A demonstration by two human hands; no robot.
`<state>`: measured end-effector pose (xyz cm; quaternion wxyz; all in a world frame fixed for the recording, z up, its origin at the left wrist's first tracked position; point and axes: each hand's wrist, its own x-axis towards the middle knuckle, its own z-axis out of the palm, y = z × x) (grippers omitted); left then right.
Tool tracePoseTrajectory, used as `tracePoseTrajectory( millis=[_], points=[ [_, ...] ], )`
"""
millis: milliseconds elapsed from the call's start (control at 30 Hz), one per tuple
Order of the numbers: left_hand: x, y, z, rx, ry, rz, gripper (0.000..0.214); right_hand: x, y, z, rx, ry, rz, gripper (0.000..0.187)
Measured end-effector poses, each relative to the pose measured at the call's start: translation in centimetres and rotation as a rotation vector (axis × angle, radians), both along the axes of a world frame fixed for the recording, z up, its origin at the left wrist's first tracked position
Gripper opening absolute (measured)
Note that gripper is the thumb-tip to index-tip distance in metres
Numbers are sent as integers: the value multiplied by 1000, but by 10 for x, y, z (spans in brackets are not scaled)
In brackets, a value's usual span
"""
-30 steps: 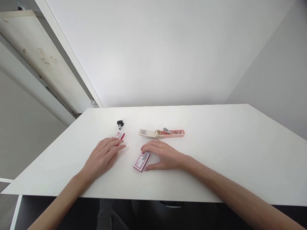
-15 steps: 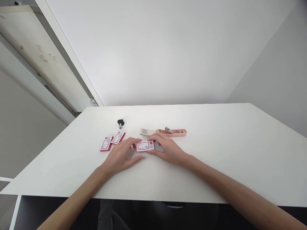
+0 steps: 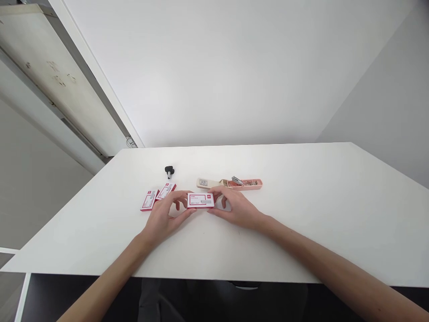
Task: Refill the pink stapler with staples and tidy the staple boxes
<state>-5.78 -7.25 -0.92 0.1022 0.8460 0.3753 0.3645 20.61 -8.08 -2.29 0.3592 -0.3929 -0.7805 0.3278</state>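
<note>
Between my two hands is a small white-and-red box [image 3: 200,201] with a grey strip printed on its face, apparently a box of staples. My left hand [image 3: 165,215] grips its left end between thumb and fingers. At the other end my right hand [image 3: 236,207] pinches it the same way. The box appears raised slightly off the white table. Just left of my left hand lie two matching boxes, one [image 3: 149,200] in front and one [image 3: 166,191] partly overlapping it from behind.
Behind my right hand lies an opened slim case, with a cream lid [image 3: 209,183] and a pink tray [image 3: 258,184] of small metal pieces. A metal clip-like piece [image 3: 237,180] leans out of it. Further back left are black-headed keys [image 3: 169,170]. A wall [image 3: 228,80] borders the white table [image 3: 301,192].
My left hand has closed onto the box's left end, where before its fingers were spread around it. The box has come up slightly and shifted a little left, with my right hand still on it.
</note>
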Motion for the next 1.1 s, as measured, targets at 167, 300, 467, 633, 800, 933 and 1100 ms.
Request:
tracePoseTrajectory(
  millis=[167,300,467,633,800,933,1100],
  points=[
    [1,1,5,-3,-22,23,27,1,2,-2,3,4,-30,40],
    [1,3,7,3,-53,35,25,1,3,-6,9,1,-41,41],
    [2,3,7,-44,-100,38,17,1,4,-7,7,10,-48,41],
    [2,2,7,-151,-196,20,18,1,3,-4,17,30,-61,41],
    [0,2,7,-193,-244,-8,17,0,0,-2,69,105,-58,37],
    [1,2,8,-219,-268,-6,18,0,0,-1,105,93,-57,23],
    [1,2,7,-230,-272,-22,19,1,0,-1,134,123,-127,9]
  ],
)
